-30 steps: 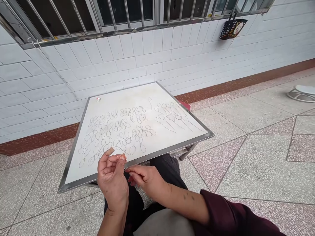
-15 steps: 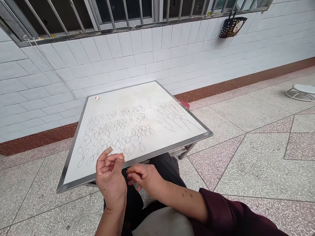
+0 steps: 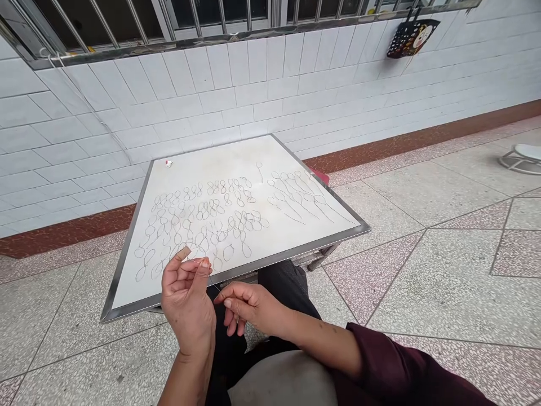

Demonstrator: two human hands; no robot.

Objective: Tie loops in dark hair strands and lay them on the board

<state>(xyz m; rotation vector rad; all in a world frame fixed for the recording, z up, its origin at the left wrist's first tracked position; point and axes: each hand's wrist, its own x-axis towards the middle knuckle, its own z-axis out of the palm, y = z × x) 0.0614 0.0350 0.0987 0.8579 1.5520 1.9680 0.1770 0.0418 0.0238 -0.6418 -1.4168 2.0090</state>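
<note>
Near the front edge of the white table [image 3: 215,152], my left hand [image 3: 190,299] is raised with thumb and forefinger pinched on a thin wire. One of its fingers has a tan wrap on the tip. Just below and to the right, my right hand [image 3: 249,307] has its thumb and forefinger closed on the wire, the other fingers curled loosely. Only a faint stretch of the wire shows between the hands. On the tabletop lie rows of twisted wire loops [image 3: 210,208], and to the right several single loops with long straight tails [image 3: 296,197].
A small white and red object [image 3: 169,164] sits at the table's far left corner. Behind the table stands a white tiled wall [image 3: 236,101] with a barred window, and a dark patterned bag [image 3: 412,38] hangs there. A round stool [image 3: 524,158] stands at far right.
My right hand has tilted slightly, its lower fingers hanging further down. The left hand keeps its pinch. The view has shifted a little, and the loops on the table lie as before.
</note>
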